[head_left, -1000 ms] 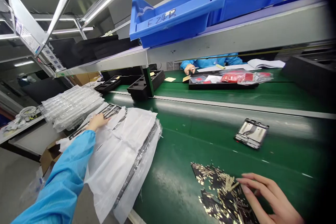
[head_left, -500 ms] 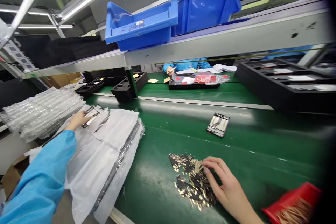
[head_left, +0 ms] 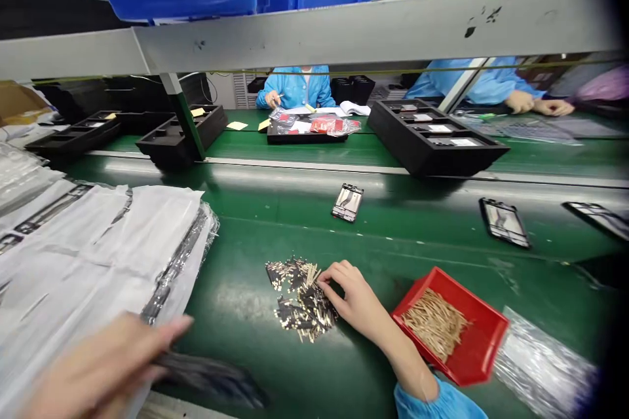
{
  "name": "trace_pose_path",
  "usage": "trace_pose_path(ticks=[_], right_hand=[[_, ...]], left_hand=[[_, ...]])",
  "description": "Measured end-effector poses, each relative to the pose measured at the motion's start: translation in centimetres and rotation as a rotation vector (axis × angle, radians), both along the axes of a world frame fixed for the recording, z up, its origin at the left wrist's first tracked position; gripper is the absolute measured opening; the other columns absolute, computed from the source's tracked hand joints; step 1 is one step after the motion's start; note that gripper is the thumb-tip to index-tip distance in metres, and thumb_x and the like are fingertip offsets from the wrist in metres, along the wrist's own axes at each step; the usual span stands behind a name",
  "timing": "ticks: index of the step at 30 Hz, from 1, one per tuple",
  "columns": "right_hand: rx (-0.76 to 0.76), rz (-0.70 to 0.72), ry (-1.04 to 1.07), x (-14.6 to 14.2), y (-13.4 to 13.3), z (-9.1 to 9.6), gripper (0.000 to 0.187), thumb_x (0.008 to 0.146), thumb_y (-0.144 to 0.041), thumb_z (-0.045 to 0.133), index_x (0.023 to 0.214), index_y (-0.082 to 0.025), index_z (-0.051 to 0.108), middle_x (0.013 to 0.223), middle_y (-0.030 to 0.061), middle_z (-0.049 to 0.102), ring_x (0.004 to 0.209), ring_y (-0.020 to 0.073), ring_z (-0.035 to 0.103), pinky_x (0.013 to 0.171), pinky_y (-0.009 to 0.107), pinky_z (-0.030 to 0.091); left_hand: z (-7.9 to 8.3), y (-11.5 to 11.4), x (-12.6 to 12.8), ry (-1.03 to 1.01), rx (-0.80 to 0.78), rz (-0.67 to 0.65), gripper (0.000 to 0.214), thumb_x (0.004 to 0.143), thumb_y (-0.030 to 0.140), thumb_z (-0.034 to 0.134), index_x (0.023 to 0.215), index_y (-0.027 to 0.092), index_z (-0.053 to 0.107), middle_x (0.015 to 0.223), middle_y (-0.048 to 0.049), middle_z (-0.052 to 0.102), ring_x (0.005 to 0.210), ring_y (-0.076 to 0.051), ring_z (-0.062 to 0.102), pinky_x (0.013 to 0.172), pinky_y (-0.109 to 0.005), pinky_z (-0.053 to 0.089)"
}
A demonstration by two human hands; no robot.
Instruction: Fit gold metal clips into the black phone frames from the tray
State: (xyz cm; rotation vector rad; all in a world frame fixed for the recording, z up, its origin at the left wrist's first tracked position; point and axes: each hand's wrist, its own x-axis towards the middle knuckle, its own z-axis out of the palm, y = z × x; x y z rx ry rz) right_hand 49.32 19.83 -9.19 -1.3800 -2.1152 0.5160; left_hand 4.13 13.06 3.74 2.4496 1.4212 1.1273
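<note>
My right hand (head_left: 361,304), fingers loosely curled and empty, touches the pile of gold-tipped parts (head_left: 297,298) just left; left hand (head_left: 98,370) blurred, grip unclear.

Head view, forward-down over conveyor belt (head_left: 417,236), close; foreground seemingly blurred.

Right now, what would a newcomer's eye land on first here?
The red tray of thin gold pins at lower right stands out against the green belt. Just left of it, the right hand rests its fingertips on a scattered pile of black-and-gold parts. At lower left the left hand is a blur beside the white wrapped stacks.
</note>
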Motion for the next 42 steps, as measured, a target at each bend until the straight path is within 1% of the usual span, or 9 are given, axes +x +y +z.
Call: trace_pose_path(ticks=[1, 2, 5, 10, 17, 21, 27, 32, 42], right_hand=[[-0.014, 0.007, -0.008, 0.1, 0.0, 0.0, 0.024, 0.116, -0.034, 0.054, 0.099, -0.024, 0.068, 0.098, 0.007, 0.073, 0.096, 0.0272, 0.064, 0.089, 0.046, 0.053], [-0.028, 0.016, -0.018, 0.0, 0.0, 0.0, 0.024, 0.115, -0.034, 0.055, 0.099, -0.024, 0.068, 0.098, 0.0068, 0.073, 0.096, 0.027, 0.064, 0.088, 0.046, 0.053], [-0.069, 0.054, -0.043, -0.5, -0.2, -0.1, 0.02, 0.115, -0.033, 0.058, 0.101, -0.025, 0.07, 0.1, 0.0065, 0.073, 0.098, 0.027, 0.063, 0.088, 0.045, 0.051], [-0.11, 0.079, -0.053, -1.4, -0.5, -0.2, 0.015, 0.113, -0.029, 0.061, 0.099, -0.024, 0.066, 0.101, 0.0051, 0.071, 0.1, 0.0264, 0.059, 0.091, 0.045, 0.047], [-0.094, 0.031, 0.024, -1.6, -0.9, 0.8, 0.019, 0.118, -0.03, 0.054, 0.101, -0.024, 0.059, 0.102, 0.0043, 0.068, 0.103, 0.0255, 0.059, 0.095, 0.044, 0.046], [-0.06, 0.003, 0.094, -2.1, -1.0, 0.8, 0.024, 0.12, -0.034, 0.05, 0.099, -0.024, 0.059, 0.099, 0.0035, 0.068, 0.102, 0.0248, 0.06, 0.094, 0.042, 0.046], [-0.063, -0.065, 0.077, -1.6, -0.7, 0.1, 0.024, 0.119, -0.03, 0.046, 0.1, -0.024, 0.058, 0.102, 0.0063, 0.068, 0.1, 0.0269, 0.059, 0.092, 0.044, 0.042], [-0.079, 0.03, 0.116, -2.2, -1.3, 0.6, 0.013, 0.119, -0.029, 0.05, 0.12, -0.027, 0.063, 0.118, 0.0065, 0.072, 0.112, 0.0267, 0.06, 0.1, 0.045, 0.041], [-0.063, -0.09, 0.096, -1.9, -0.8, -0.7, 0.021, 0.117, -0.022, 0.054, 0.1, -0.023, 0.066, 0.099, 0.0046, 0.072, 0.098, 0.025, 0.06, 0.091, 0.042, 0.041]], left_hand=[[-1.0, -0.8, 3.0, 0.099, -0.155, -0.265, 0.06, 0.1, 0.023, 0.065, 0.156, 0.048, 0.067, 0.079, -0.0034, 0.076, 0.064, -0.026, 0.07, 0.057, -0.033, 0.062], [-2.1, -1.2, 5.6, 0.135, -0.295, -0.375, 0.069, 0.1, 0.014, 0.063, 0.161, 0.046, 0.062, 0.088, -0.0048, 0.08, 0.074, -0.027, 0.075, 0.07, -0.035, 0.067], [-5.3, -0.8, 11.2, 0.17, -0.453, -0.51, 0.061, 0.098, 0.004, 0.057, 0.147, 0.037, 0.071, 0.091, -0.0038, 0.081, 0.082, -0.025, 0.078, 0.081, -0.034, 0.065], [-8.4, 1.6, 14.4, 0.207, -0.528, -0.535, 0.038, 0.101, 0.01, 0.067, 0.131, 0.033, 0.075, 0.103, -0.0021, 0.079, 0.096, -0.024, 0.074, 0.091, -0.035, 0.058], [-10.4, 9.0, 19.3, -0.012, -0.498, -0.35, 0.023, 0.114, 0.043, 0.061, 0.113, 0.025, 0.075, 0.108, -0.0061, 0.078, 0.11, -0.028, 0.065, 0.1, -0.043, 0.048], [-11.7, 10.3, 19.7, -0.049, -0.506, -0.374, 0.038, 0.117, 0.044, 0.054, 0.092, 0.023, 0.073, 0.093, -0.0045, 0.075, 0.104, -0.026, 0.065, 0.097, -0.042, 0.045], [-12.3, 10.3, 18.0, -0.075, -0.527, -0.346, 0.033, 0.116, 0.039, 0.057, 0.09, 0.022, 0.068, 0.09, -0.0026, 0.073, 0.097, -0.024, 0.063, 0.094, -0.04, 0.04], [-12.5, 10.1, 18.3, -0.083, -0.52, -0.384, 0.033, 0.116, 0.04, 0.058, 0.091, 0.022, 0.069, 0.088, -0.0009, 0.072, 0.092, -0.022, 0.061, 0.091, -0.037, 0.04], [-12.9, 10.3, 17.7, -0.113, -0.471, -0.343, 0.029, 0.114, 0.037, 0.063, 0.09, 0.022, 0.068, 0.088, -0.0009, 0.072, 0.093, -0.023, 0.062, 0.093, -0.037, 0.038]])
